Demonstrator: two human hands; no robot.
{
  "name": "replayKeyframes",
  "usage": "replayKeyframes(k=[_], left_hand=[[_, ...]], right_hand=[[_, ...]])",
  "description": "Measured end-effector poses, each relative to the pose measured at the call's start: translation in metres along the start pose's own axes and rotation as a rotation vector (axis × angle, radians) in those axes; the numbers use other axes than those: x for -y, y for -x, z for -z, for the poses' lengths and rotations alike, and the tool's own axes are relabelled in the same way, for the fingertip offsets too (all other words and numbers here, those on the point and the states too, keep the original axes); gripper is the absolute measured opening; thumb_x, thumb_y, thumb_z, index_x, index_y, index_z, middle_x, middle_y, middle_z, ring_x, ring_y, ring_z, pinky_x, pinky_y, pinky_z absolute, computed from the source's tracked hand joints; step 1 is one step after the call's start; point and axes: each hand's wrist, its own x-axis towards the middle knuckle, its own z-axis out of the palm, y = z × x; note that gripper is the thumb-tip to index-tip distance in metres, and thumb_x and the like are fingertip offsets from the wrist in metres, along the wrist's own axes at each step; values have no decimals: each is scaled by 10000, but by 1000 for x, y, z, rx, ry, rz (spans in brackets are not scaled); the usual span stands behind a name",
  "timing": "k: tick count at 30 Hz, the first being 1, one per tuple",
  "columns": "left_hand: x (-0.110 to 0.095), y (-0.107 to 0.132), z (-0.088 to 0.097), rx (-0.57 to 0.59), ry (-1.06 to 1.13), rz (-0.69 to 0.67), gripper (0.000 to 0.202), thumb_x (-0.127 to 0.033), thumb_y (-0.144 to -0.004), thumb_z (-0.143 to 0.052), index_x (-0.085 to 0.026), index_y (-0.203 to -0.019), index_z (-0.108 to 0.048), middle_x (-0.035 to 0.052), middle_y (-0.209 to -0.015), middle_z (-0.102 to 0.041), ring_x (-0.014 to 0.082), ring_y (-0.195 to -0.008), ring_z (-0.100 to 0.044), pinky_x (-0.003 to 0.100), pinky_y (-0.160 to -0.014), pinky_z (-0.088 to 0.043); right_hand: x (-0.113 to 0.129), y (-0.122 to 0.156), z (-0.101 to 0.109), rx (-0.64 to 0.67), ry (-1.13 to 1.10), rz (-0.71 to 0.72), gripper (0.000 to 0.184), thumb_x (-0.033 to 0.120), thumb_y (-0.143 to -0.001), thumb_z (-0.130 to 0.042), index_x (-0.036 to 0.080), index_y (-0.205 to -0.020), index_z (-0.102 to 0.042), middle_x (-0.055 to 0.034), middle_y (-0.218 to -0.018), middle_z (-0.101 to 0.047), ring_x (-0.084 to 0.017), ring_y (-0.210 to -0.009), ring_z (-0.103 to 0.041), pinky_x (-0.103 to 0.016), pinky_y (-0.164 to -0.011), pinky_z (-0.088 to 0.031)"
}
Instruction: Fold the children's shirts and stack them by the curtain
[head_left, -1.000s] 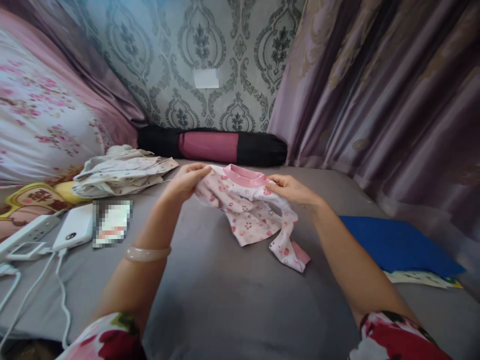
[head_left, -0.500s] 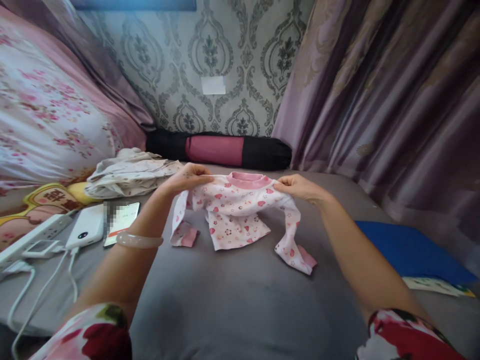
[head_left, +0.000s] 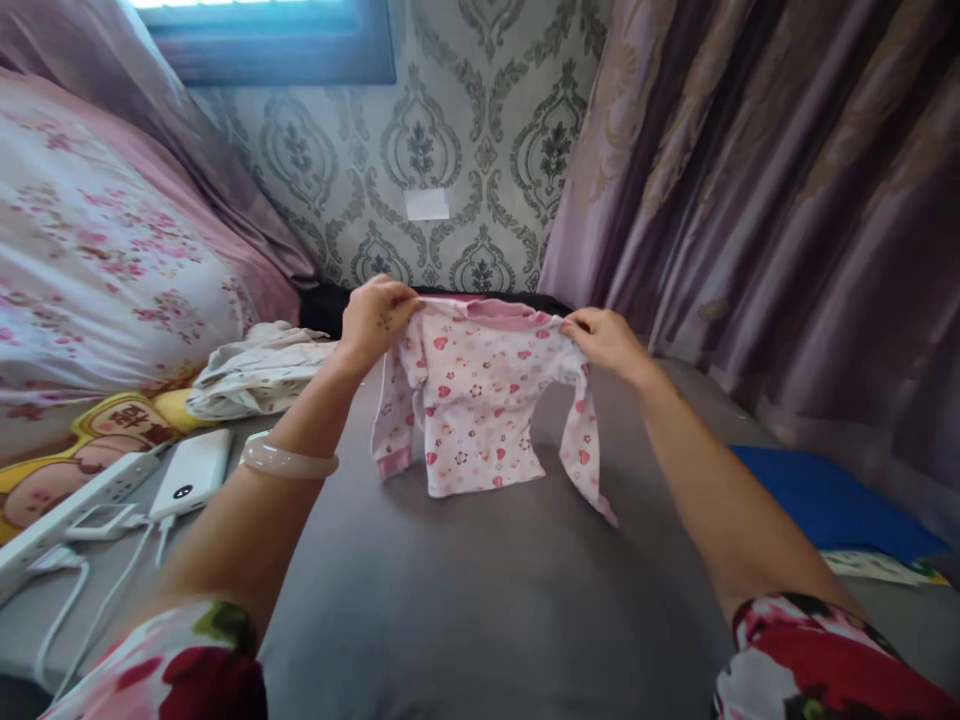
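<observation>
A small white long-sleeved shirt [head_left: 484, 400] with a pink collar, pink cuffs and a print of hearts and flowers hangs between my hands. My left hand [head_left: 379, 315] pinches its left shoulder, and my right hand [head_left: 604, 342] pinches the right shoulder. The shirt's body hangs nearly flat, with its hem at or just above the grey sheet [head_left: 480, 590]. Both sleeves droop at the sides; the right cuff reaches lower than the left one.
On the left lie a white power bank [head_left: 193, 470], a power strip [head_left: 82, 510] with cables, a yellow cartoon cushion [head_left: 112, 425] and a crumpled pale cloth [head_left: 255, 370]. A blue folder [head_left: 832, 500] lies on the right. Behind the shirt is a black roll [head_left: 326, 308], near the curtain [head_left: 697, 200].
Both hands have risen with the shirt, so its folded body has straightened and hangs down. The sleeves have lifted and swung inward. The view has tilted up, showing more of the window.
</observation>
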Motion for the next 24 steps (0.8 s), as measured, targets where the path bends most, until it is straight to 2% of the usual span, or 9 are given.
replayKeyframes(k=[3,5,7,8,11,15,18,22,24], left_hand=[[-15,-11,13,-289,-15,-64,283,-442,-865,-570,-207,-899,-725,42,-919,-588,203,-967,-499,370,-954,-351],[-18,-13,14,-232,-27,-59,291,-458,-855,-591,-196,-861,-719,55,-941,-591,235,-1022,-467,417,-987,-298],[-18,-13,10,-58,-33,-26,292,-463,-824,-630,-183,-794,-708,64,-918,-603,270,-1039,-451,457,-983,-267],[-16,-13,8,-29,-39,-4,299,-469,-818,-634,-180,-791,-707,67,-920,-605,283,-1048,-442,469,-978,-255],[-14,-15,1,-175,-54,38,331,-487,-849,-591,-184,-866,-721,75,-993,-595,292,-1084,-409,473,-971,-231],[-14,-25,-7,24,-57,1,291,-464,-793,-655,-183,-766,-723,83,-921,-603,317,-1073,-416,471,-958,-242],[-13,-35,-16,-56,-41,87,318,-486,-786,-645,-181,-836,-721,97,-965,-594,341,-1122,-395,456,-951,-265],[-15,-41,-27,-50,-4,106,352,-515,-777,-635,-190,-883,-718,94,-990,-590,333,-1115,-409,439,-933,-298],[-16,-42,-29,-123,-16,141,333,-504,-794,-612,-204,-889,-721,90,-1019,-585,325,-1117,-407,439,-933,-304]], right_hand=[[14,-7,15,-275,80,65,380,461,-949,-396,220,-990,-687,-104,-1047,-645,-258,-985,-548,-375,-821,-403],[20,-8,15,-352,148,82,420,467,-968,-344,218,-1033,-676,-120,-1123,-614,-284,-1047,-508,-411,-851,-390],[22,-8,10,-309,217,114,431,463,-973,-333,212,-996,-683,-121,-1132,-603,-291,-1053,-489,-427,-856,-378],[21,-7,7,-287,246,128,428,460,-974,-337,211,-974,-685,-117,-1133,-600,-290,-1052,-483,-427,-857,-373],[15,-7,2,-352,300,94,406,447,-975,-347,217,-985,-681,-112,-1169,-579,-292,-1084,-448,-429,-867,-360],[6,-9,1,-334,312,59,392,419,-975,-364,218,-947,-700,-109,-1161,-580,-293,-1085,-439,-439,-876,-352],[2,-13,-1,-372,321,19,363,410,-963,-402,216,-955,-709,-107,-1220,-550,-297,-1114,-419,-451,-889,-343],[-2,-21,0,-283,312,34,367,436,-947,-428,227,-887,-724,-104,-1135,-577,-292,-1059,-444,-457,-862,-348],[-2,-26,3,-386,315,14,370,436,-949,-416,227,-916,-719,-109,-1136,-571,-298,-1062,-439,-460,-860,-347]])
